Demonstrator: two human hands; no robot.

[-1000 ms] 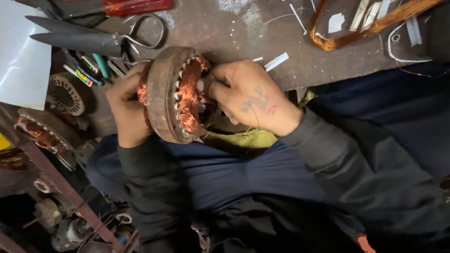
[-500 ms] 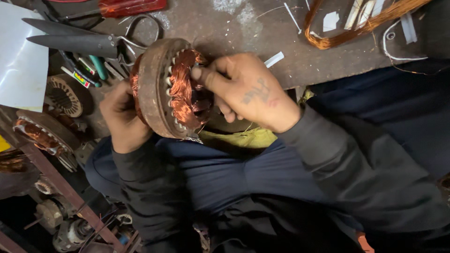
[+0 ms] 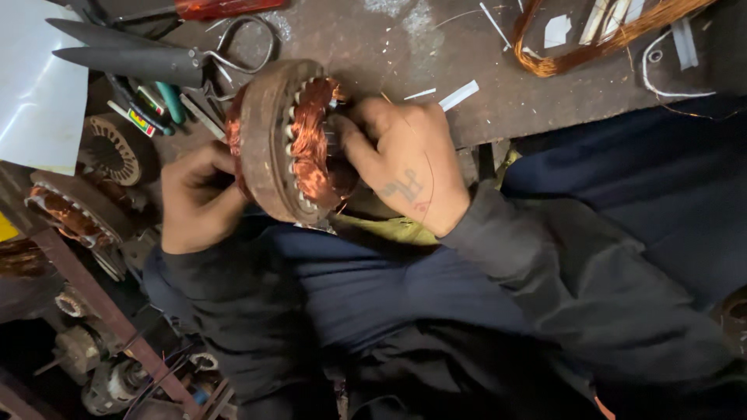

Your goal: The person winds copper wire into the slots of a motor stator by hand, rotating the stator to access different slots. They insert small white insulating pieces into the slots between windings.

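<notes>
Cluttered workbench [image 3: 545, 101]: left hand [image 3: 198, 198] grips the stator [image 3: 280, 140], right hand [image 3: 405, 159] pinching its copper; steady support seems wise.

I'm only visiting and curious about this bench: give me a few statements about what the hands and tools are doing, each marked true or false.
1. Both hands grip the round motor stator. True.
2. The stator's windings are silver. False: the copper windings are orange-red.
3. The large scissors lie on the workbench above the left hand. True.
4. The right hand holds a screwdriver. False: its fingers press at the windings, with no tool seen.
5. A loose coil of copper wire lies at the bench's upper right. True.
</notes>
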